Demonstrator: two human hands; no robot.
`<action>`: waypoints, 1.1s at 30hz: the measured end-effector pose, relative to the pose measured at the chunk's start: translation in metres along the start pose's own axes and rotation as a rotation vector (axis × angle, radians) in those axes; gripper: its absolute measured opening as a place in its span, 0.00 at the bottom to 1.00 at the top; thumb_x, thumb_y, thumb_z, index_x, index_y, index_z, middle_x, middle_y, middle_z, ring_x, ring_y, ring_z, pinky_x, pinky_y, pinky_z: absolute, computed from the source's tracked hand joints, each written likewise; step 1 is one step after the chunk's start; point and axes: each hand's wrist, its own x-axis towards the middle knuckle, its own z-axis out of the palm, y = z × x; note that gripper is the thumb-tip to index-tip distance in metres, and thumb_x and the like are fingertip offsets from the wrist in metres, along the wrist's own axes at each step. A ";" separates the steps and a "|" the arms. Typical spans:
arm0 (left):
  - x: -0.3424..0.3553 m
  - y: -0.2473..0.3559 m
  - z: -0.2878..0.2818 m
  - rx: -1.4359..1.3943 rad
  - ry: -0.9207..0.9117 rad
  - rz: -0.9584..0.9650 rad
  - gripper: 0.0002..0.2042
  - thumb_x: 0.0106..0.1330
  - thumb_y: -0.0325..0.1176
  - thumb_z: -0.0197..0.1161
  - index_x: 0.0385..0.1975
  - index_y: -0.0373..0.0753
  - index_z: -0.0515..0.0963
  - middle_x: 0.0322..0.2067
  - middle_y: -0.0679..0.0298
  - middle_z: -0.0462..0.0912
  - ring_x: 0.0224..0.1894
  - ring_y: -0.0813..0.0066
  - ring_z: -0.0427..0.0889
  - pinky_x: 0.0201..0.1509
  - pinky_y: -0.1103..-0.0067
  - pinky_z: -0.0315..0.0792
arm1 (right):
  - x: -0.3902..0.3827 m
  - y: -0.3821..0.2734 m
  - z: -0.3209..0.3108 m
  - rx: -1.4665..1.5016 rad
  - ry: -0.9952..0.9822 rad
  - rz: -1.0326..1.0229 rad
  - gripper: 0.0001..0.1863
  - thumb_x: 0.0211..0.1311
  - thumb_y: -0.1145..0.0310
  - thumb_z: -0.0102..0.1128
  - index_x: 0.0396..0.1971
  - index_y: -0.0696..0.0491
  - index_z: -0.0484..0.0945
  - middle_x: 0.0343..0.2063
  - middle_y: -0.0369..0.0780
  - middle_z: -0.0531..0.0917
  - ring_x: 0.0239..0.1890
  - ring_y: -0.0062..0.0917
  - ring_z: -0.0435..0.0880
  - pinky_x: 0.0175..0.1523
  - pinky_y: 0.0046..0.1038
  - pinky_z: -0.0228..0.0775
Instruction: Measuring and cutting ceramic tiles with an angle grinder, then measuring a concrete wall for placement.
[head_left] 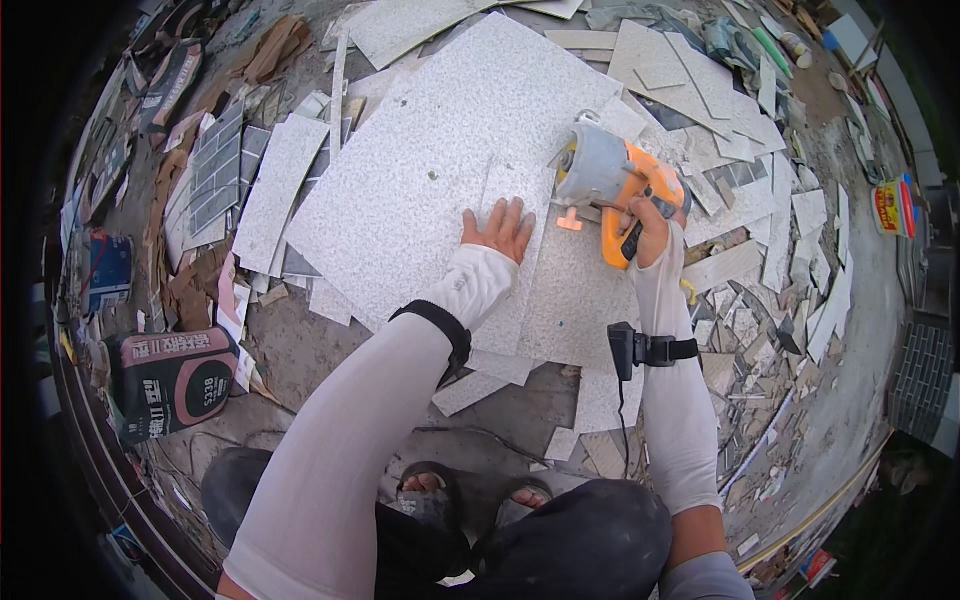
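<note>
A large speckled white tile (420,130) lies flat before me, with a narrower strip of the same tile (512,182) on top of it. My left hand (497,232) presses palm down on the strip, fingers spread. Wrapped round the handle of an orange and grey handheld tile cutter (600,168) is my right hand (655,228). The cutter rests by the strip's right edge, its head pointing left; the housing mostly hides the blade, and I cannot tell whether it touches the tile.
Broken tiles (690,75) pile up beyond and to the right. Dark grid-patterned tiles (215,165) lean at left, above a black and pink bag (175,380). A yellow and red bucket (893,208) stands far right. A cable (480,432) crosses the ground near my feet.
</note>
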 end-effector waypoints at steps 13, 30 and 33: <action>0.003 0.000 0.000 0.000 -0.005 -0.014 0.63 0.39 0.50 0.82 0.74 0.48 0.44 0.75 0.59 0.40 0.77 0.60 0.42 0.70 0.49 0.55 | -0.048 -0.002 -0.001 -0.044 0.012 -0.018 0.13 0.55 0.71 0.59 0.38 0.58 0.68 0.20 0.37 0.77 0.20 0.20 0.74 0.28 0.22 0.68; -0.003 0.004 -0.015 0.030 -0.093 -0.028 0.62 0.39 0.52 0.82 0.74 0.50 0.45 0.75 0.61 0.41 0.77 0.63 0.42 0.71 0.50 0.55 | -0.185 0.020 -0.028 -0.043 0.040 0.137 0.07 0.62 0.72 0.58 0.37 0.56 0.72 0.22 0.34 0.76 0.24 0.18 0.75 0.33 0.22 0.67; -0.003 0.002 -0.014 0.033 -0.104 -0.036 0.62 0.40 0.52 0.82 0.74 0.51 0.45 0.75 0.62 0.41 0.77 0.64 0.42 0.71 0.50 0.54 | -0.210 0.023 -0.030 -0.043 0.050 0.154 0.05 0.60 0.74 0.58 0.35 0.56 0.72 0.22 0.34 0.76 0.24 0.18 0.75 0.32 0.22 0.68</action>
